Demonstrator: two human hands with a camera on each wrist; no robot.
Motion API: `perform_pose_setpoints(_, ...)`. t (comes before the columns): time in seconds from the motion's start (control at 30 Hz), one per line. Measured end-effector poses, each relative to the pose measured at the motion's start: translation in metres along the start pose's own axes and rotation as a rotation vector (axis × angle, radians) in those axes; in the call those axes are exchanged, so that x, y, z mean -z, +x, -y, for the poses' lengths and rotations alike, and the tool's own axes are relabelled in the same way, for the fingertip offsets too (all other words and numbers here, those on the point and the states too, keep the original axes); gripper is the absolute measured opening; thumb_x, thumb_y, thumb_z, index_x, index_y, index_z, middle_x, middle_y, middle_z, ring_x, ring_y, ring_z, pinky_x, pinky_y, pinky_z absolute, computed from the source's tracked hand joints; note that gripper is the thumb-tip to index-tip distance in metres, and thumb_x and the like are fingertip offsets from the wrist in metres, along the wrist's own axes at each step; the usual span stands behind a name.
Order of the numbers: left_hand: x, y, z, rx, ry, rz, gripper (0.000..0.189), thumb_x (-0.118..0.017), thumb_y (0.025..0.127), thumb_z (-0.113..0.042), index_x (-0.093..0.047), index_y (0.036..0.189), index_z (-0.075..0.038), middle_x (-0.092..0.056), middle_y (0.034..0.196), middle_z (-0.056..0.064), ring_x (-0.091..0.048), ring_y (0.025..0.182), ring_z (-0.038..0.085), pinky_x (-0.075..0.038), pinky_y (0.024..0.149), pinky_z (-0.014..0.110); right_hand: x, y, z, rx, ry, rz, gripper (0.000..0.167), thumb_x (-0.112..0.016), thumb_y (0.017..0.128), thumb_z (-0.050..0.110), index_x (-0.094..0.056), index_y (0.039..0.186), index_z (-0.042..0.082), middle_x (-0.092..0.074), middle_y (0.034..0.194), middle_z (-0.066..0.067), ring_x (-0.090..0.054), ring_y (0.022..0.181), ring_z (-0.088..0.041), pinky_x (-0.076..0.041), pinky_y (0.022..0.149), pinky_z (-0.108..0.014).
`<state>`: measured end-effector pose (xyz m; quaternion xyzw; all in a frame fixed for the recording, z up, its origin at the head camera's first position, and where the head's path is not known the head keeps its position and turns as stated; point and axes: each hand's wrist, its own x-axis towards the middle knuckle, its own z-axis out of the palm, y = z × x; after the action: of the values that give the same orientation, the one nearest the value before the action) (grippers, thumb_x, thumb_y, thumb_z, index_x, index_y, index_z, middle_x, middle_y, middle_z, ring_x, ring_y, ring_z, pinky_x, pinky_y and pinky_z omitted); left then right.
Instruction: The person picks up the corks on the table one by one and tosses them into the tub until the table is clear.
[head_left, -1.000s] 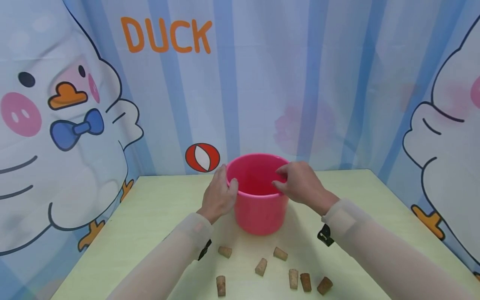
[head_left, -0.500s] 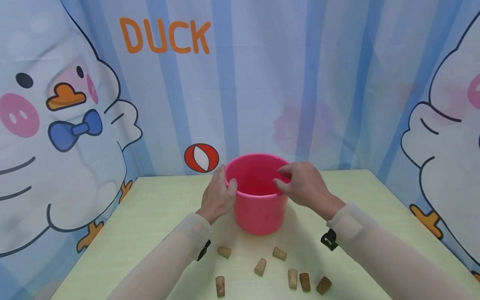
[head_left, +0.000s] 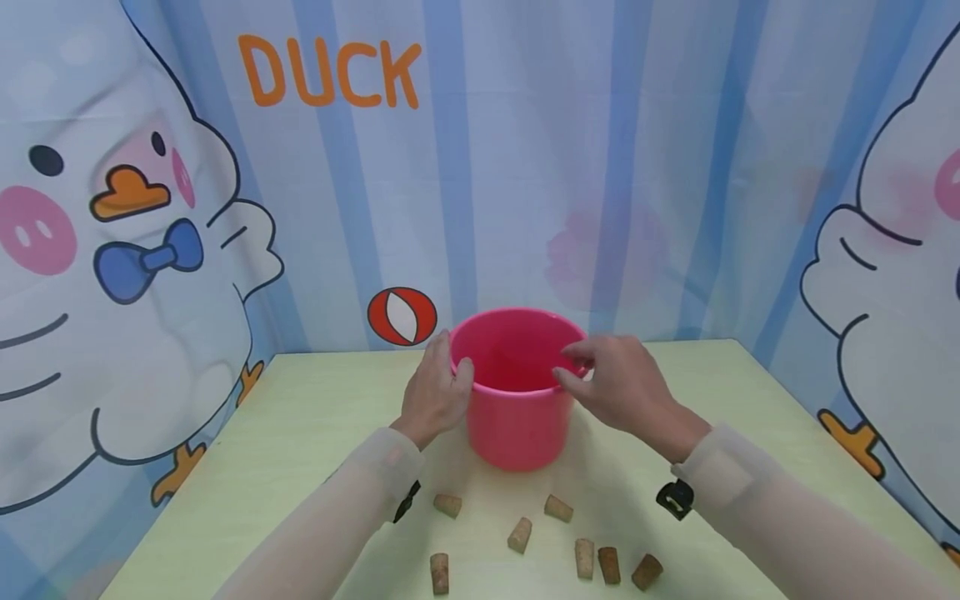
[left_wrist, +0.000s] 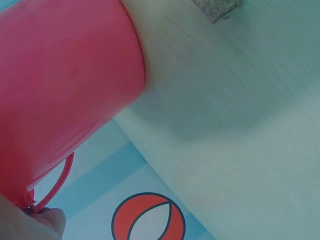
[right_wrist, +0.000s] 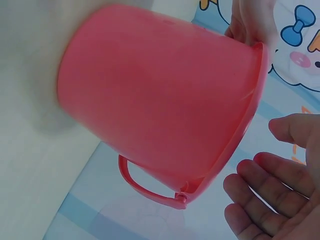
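Note:
A pink plastic bucket (head_left: 517, 429) stands upright on the table, its mouth facing up. At its left rim my left hand (head_left: 438, 392) grips the edge, the thumb at the front and the fingers farther back. The right wrist view also catches part of this left hand (right_wrist: 255, 20) at the rim. My right hand (head_left: 622, 383) hovers by the right rim; in the right wrist view its fingers (right_wrist: 280, 185) are spread, loosely bent and apart from the bucket, with nothing in them. The bucket's handle (right_wrist: 145, 192) hangs down its far side.
Several corks lie scattered on the pale table (head_left: 322, 467) in front of the bucket, among them a light cork (head_left: 520, 535) and a dark cork (head_left: 647, 572). A curtain with duck prints (head_left: 525, 150) rises behind the table and along both sides.
My right hand has moved to the right and slightly down, drawing away from the bucket's rim. The left hand, the bucket and the corks stay where they were.

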<state>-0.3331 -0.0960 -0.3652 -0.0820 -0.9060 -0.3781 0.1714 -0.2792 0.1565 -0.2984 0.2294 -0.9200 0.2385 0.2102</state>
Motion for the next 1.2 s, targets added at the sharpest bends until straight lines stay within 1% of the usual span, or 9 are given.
perform_pose_setpoints(0.17,0.000,0.000,0.001,0.002,0.001,-0.001,0.075,-0.057,0.100,-0.033,-0.021,0.163,-0.012,-0.036,0.160,0.006,-0.045,0.138,0.030,-0.056,0.096,0.048,0.001,-0.007,0.002,0.035,-0.011,-0.018,0.027,-0.078,0.090,0.022,-0.079,0.111,0.006,-0.076,0.100,-0.008,-0.070,0.087,-0.022,-0.060,0.075,-0.042)
perform_pose_setpoints(0.37,0.000,-0.001,0.000,0.008,0.003,0.008,0.077,-0.057,0.100,-0.036,-0.020,0.163,-0.012,-0.035,0.160,0.006,-0.044,0.139,0.030,-0.057,0.095,0.048,0.001,-0.015,0.003,-0.001,-0.020,-0.015,0.026,-0.078,0.089,0.024,-0.080,0.110,0.008,-0.076,0.100,-0.006,-0.068,0.089,-0.022,-0.059,0.073,-0.039)
perform_pose_setpoints(0.47,0.001,-0.001,0.000,0.007,0.004,0.007,0.077,-0.057,0.100,-0.036,-0.020,0.163,-0.012,-0.035,0.160,0.006,-0.044,0.139,0.030,-0.056,0.096,0.048,0.001,-0.019,0.003,-0.018,-0.016,-0.014,0.026,-0.079,0.089,0.024,-0.080,0.110,0.009,-0.076,0.097,-0.005,-0.067,0.087,-0.021,-0.058,0.067,-0.034)
perform_pose_setpoints(0.6,0.001,-0.002,0.000,0.004,0.003,0.008,0.077,-0.056,0.100,-0.036,-0.020,0.163,-0.012,-0.034,0.161,0.007,-0.043,0.140,0.030,-0.056,0.096,0.049,0.001,-0.024,0.003,-0.015,-0.028,-0.029,0.025,-0.080,0.088,0.024,-0.081,0.108,0.009,-0.076,0.093,-0.002,-0.067,0.085,-0.021,-0.056,0.063,-0.030)
perform_pose_setpoints(0.87,0.002,-0.003,-0.001,0.012,-0.001,0.010,0.078,-0.057,0.099,-0.036,-0.019,0.164,-0.012,-0.035,0.161,0.006,-0.043,0.139,0.030,-0.057,0.095,0.048,-0.003,-0.032,-0.004,0.002,-0.015,-0.060,0.027,-0.081,0.088,0.029,-0.081,0.108,0.011,-0.076,0.093,-0.001,-0.068,0.085,-0.021,-0.055,0.063,-0.031)
perform_pose_setpoints(0.93,0.002,-0.003,-0.001,0.011,-0.002,0.013,0.078,-0.057,0.100,-0.036,-0.019,0.164,-0.012,-0.034,0.161,0.006,-0.043,0.140,0.030,-0.056,0.095,0.049,-0.005,-0.035,-0.005,-0.006,-0.011,-0.065,0.029,-0.081,0.088,0.031,-0.081,0.110,0.012,-0.077,0.095,-0.001,-0.070,0.088,-0.022,-0.057,0.066,-0.034)
perform_pose_setpoints(1.03,0.002,-0.003,-0.001,0.005,-0.001,0.018,0.077,-0.055,0.100,-0.036,-0.019,0.164,-0.012,-0.033,0.162,0.007,-0.042,0.140,0.030,-0.056,0.096,0.049,-0.009,-0.039,-0.008,-0.010,-0.004,-0.069,0.031,-0.081,0.088,0.031,-0.081,0.112,0.011,-0.078,0.099,-0.001,-0.071,0.093,-0.025,-0.060,0.074,-0.043)
perform_pose_setpoints(1.1,0.002,-0.002,0.000,0.000,0.001,0.019,0.077,-0.055,0.100,-0.036,-0.019,0.164,-0.012,-0.033,0.162,0.007,-0.042,0.141,0.030,-0.055,0.097,0.049,-0.012,-0.042,-0.008,-0.013,-0.003,-0.074,0.032,-0.081,0.088,0.031,-0.080,0.112,0.010,-0.078,0.100,-0.002,-0.072,0.096,-0.026,-0.060,0.079,-0.048)
perform_pose_setpoints(1.2,0.001,-0.001,0.000,-0.007,0.004,0.018,0.076,-0.054,0.101,-0.036,-0.019,0.164,-0.011,-0.033,0.162,0.007,-0.042,0.141,0.030,-0.055,0.098,0.050,-0.015,-0.045,-0.009,-0.011,0.009,-0.082,0.033,-0.082,0.087,0.031,-0.080,0.112,0.009,-0.078,0.102,-0.003,-0.072,0.097,-0.027,-0.060,0.083,-0.051)
